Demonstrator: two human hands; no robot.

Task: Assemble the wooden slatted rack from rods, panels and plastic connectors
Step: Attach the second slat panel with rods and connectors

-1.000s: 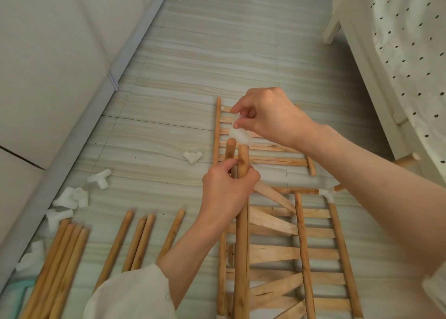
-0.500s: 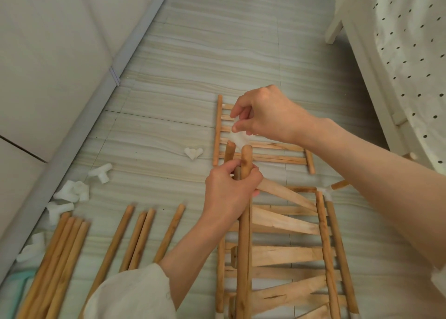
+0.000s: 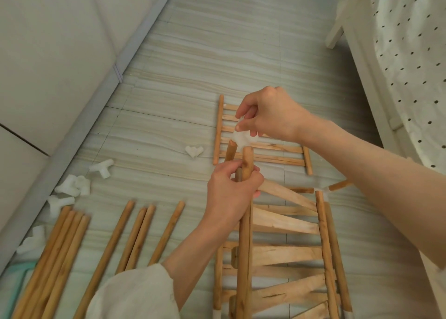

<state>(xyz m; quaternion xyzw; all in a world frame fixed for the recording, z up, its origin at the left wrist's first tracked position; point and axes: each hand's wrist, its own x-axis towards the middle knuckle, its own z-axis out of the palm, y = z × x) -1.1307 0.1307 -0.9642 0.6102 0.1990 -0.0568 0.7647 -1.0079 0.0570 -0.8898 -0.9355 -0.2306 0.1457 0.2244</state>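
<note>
Left hand (image 3: pixel 233 195) around two rod tops (image 3: pixel 247 160); right hand (image 3: pixel 270 116) pinching half-hidden white connector (image 3: pixel 242 138).

Tan wooden rods (image 3: pixel 135 236), white connectors (image 3: pixel 102 168), grey-streaked floor (image 3: pixel 217 53), black-dotted cream cloth (image 3: pixel 410 53).

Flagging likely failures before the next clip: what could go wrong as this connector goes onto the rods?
The left hand grips two round wooden rod ends that splay apart, so the white plastic connector pinched by the right hand may seat on only one. The rods might slip, twisting the wooden slatted panels below.
</note>
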